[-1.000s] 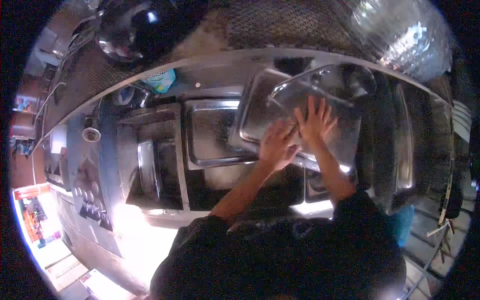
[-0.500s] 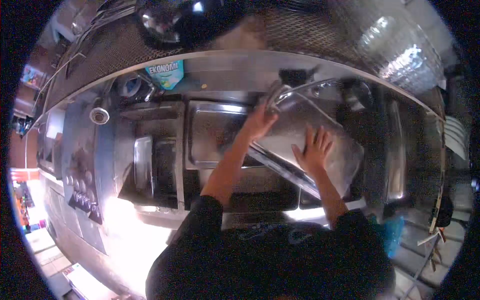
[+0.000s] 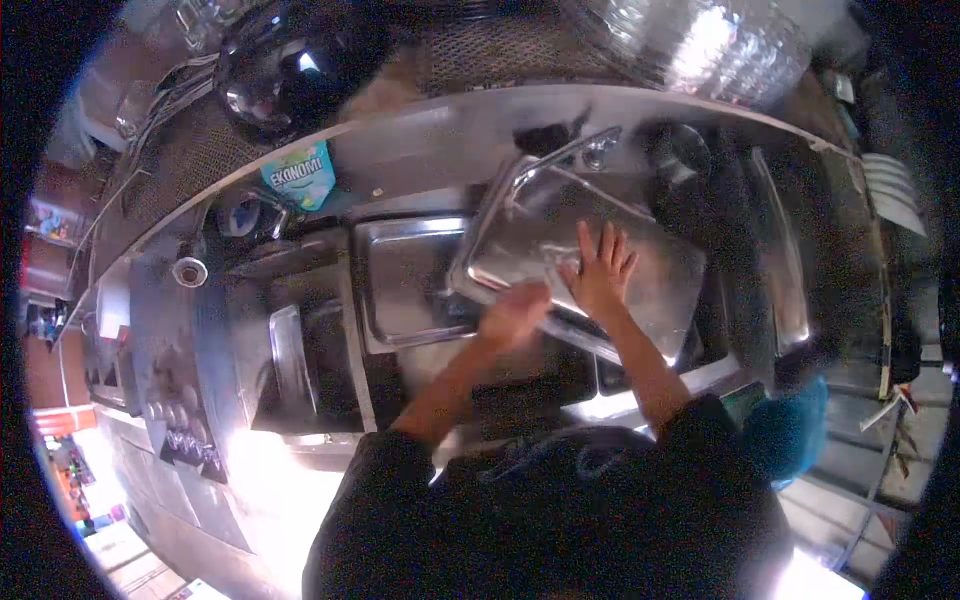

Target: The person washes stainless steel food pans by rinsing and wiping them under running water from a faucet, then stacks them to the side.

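Observation:
A large metal tray (image 3: 655, 275) lies at a slant over the sink, its near edge toward me. My right hand (image 3: 603, 268) rests flat on the tray's surface with the fingers spread. At the tray's near left edge is my left hand (image 3: 515, 315), smeared by motion, so I cannot tell what its fingers hold. Left of the slanted tray, a second metal tray (image 3: 400, 330) sits partly beneath its corner. Behind the slanted tray stands the faucet (image 3: 597, 152).
A turquoise EKONOMI pouch (image 3: 300, 178) stands at the back ledge. Above it, a mesh shelf (image 3: 490, 55) carries a dark shiny bowl (image 3: 300, 70) and stacked clear plastic containers (image 3: 715, 45). Another basin (image 3: 345, 370) is at left. White plates (image 3: 893, 190) are stacked at right.
My left hand has moved from the tray's far left corner down toward its near edge. My right hand stays flat on the tray. The whole view has shifted somewhat.

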Demonstrator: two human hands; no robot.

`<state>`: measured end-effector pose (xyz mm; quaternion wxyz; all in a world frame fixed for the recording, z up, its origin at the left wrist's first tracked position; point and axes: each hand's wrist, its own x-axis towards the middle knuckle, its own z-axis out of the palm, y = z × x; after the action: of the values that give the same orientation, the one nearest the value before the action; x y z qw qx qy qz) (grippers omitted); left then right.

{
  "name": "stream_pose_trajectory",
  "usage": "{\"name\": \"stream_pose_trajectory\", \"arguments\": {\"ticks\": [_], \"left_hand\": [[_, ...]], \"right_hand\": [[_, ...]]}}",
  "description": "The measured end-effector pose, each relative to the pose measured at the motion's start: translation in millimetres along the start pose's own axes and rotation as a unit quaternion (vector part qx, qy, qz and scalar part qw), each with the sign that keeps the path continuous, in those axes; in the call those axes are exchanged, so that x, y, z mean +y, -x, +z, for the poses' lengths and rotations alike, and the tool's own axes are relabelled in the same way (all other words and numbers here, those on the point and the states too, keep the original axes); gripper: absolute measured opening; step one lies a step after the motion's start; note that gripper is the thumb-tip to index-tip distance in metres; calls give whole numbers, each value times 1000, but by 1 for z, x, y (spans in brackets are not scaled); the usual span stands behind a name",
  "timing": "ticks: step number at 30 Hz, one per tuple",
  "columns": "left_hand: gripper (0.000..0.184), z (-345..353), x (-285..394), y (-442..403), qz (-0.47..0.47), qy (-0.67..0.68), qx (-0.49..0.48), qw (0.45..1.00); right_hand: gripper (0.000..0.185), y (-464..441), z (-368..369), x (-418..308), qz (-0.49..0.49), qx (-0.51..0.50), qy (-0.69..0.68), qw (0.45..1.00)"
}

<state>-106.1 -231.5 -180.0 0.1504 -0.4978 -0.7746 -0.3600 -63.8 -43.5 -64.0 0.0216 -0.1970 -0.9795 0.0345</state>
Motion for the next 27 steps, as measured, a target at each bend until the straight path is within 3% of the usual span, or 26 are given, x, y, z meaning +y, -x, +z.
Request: {"name": "stream_pose_trajectory", "arguments": {"ticks": [2, 3, 4, 5, 6, 8, 9, 10, 11, 13, 16, 19, 21, 22, 25, 27], "left_hand": [[30, -36, 47, 21, -23, 70, -33, 997], [30, -64, 69, 28, -159, 200, -87, 963], [30, -85, 80, 33, -327, 86, -207, 918], [31, -103, 87, 44, -476, -33, -314, 821], [33, -95, 69, 93, -404, -117, -325, 847], [34, -85, 17, 188, -372, -99, -295, 875], [34, -89, 0, 216, -411, 5, -254, 876], [34, -79, -15, 246, -413, 2, -251, 875], [32, -66, -27, 281, -401, -106, -301, 859], [30, -108, 15, 219, -385, -185, -303, 852], [27, -140, 71, 150, -363, -173, -270, 875], [29, -143, 103, 127, -396, -45, -254, 881], [39, -141, 116, 114, -423, 144, -227, 865], [39, -146, 131, 103, -425, 145, -226, 865], [35, -192, 194, 51, -575, 311, -60, 755], [34, -234, 237, 18, -593, 499, -78, 627]], "right_hand": [[80, -3, 1, 2, 5, -8, -10, 1000], [81, -4, 2, 2, 9, -15, -18, 1000], [81, -4, 3, 0, 12, -22, -25, 999], [81, -3, 4, -2, 8, -26, -29, 999], [81, -2, 4, -4, 13, -25, -24, 999], [82, -3, 1, -9, 22, -19, -13, 999], [82, -4, -1, -12, 18, -18, -14, 1000], [82, -5, -1, -15, 21, -16, -17, 999], [82, -3, -1, -18, 25, -15, -20, 999], [82, -3, 1, -20, 31, -10, -24, 999], [83, -3, 11, -18, 21, 24, -19, 999], [83, 0, 13, -18, 18, 27, -16, 999], [82, -4, 12, -17, 18, 35, -14, 999], [82, -3, 11, -17, 19, 29, -16, 999], [82, -2, 10, -17, 25, 17, -20, 999], [82, -3, 4, -19, 22, 19, -36, 999]]}}
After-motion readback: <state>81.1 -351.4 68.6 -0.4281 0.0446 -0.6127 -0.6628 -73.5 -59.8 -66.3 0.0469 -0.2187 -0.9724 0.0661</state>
